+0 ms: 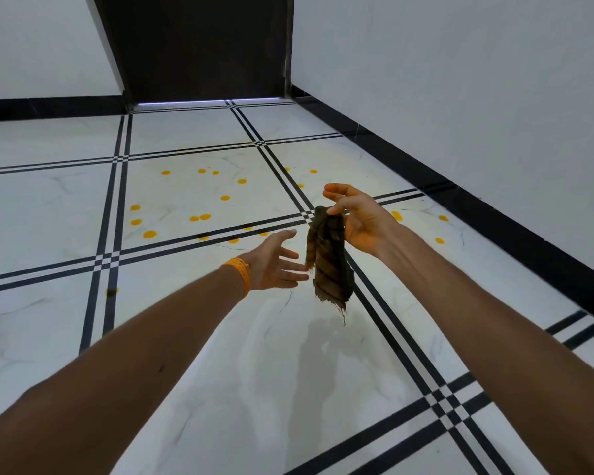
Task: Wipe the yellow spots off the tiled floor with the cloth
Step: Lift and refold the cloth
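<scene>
The right hand (359,219) pinches the cloth (328,258) by its top edge; it hangs clear of the tiled floor (220,354). The left hand (276,260), fingers spread, reaches beside it. Wiping appears not begun: yellow spots (199,217) lie beyond both hands. Next, lower the cloth onto them.

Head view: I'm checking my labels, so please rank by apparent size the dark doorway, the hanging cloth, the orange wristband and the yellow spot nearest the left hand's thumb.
1. Dark doorway, by far the largest.
2. Cloth.
3. Orange wristband.
4. Yellow spot, though it lies farther from the camera.
</scene>
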`<state>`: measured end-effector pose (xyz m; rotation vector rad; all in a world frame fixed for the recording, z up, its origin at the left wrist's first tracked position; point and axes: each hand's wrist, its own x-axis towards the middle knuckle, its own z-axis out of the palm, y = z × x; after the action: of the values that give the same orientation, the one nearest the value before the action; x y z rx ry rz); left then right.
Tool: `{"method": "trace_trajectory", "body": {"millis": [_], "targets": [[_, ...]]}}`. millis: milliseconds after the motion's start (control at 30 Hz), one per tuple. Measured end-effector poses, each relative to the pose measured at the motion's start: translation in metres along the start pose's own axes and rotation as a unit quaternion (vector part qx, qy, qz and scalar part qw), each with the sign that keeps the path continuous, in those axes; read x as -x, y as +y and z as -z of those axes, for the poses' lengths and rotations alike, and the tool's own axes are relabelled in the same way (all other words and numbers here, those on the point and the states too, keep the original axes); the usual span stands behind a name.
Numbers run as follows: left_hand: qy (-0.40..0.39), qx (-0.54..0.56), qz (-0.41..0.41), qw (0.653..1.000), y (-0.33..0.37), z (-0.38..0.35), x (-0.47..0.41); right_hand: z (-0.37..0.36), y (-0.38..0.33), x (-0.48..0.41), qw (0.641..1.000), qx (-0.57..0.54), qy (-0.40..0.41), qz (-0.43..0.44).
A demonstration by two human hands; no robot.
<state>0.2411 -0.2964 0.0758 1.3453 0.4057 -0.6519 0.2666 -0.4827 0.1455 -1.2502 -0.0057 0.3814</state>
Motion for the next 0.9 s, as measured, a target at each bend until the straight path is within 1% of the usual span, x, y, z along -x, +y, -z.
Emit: {"method": "trace_trajectory", "body": {"millis": [100, 233, 300, 333, 433, 467, 533, 600, 633, 700, 800, 900], "targets": [[-0.021, 0.025, 0.02, 0.999, -0.004, -0.005, -0.005, 0.004, 0.0, 0.004, 1.0, -0.017, -0.011, -0.008], [-0.044, 0.048, -0.011, 0.998, -0.007, -0.004, -0.015, 0.011, -0.005, 0.011, 0.994, -0.102, -0.033, -0.017], [-0.052, 0.065, -0.048, 0.995, -0.006, -0.007, -0.015, 0.012, -0.007, 0.014, 0.99, -0.132, -0.043, -0.017], [-0.042, 0.07, -0.077, 0.994, -0.005, -0.01, -0.016, 0.012, -0.008, 0.015, 0.989, -0.142, -0.046, -0.018], [-0.02, 0.09, -0.187, 0.978, 0.002, -0.015, -0.016, 0.015, -0.009, 0.016, 0.987, -0.155, -0.037, -0.031], [-0.017, 0.093, -0.212, 0.973, 0.006, -0.015, -0.014, 0.016, -0.009, 0.016, 0.988, -0.148, -0.027, -0.034], [0.012, 0.1, -0.233, 0.967, 0.013, -0.014, -0.012, 0.017, -0.009, 0.016, 0.994, -0.096, 0.001, -0.049], [0.042, 0.11, -0.222, 0.968, 0.015, -0.011, -0.011, 0.019, -0.005, 0.015, 0.996, -0.019, 0.045, -0.081], [0.04, 0.114, -0.211, 0.97, 0.015, -0.01, -0.009, 0.023, -0.001, 0.012, 0.992, 0.002, 0.066, -0.105], [0.019, 0.114, -0.185, 0.976, 0.014, -0.007, -0.006, 0.03, 0.007, 0.009, 0.983, 0.008, 0.087, -0.163], [0.013, 0.101, -0.16, 0.982, 0.018, -0.006, 0.004, 0.039, 0.02, 0.006, 0.968, 0.035, 0.101, -0.229], [0.031, 0.093, -0.168, 0.981, 0.021, -0.007, 0.008, 0.047, 0.031, 0.004, 0.955, 0.05, 0.094, -0.277]]}}
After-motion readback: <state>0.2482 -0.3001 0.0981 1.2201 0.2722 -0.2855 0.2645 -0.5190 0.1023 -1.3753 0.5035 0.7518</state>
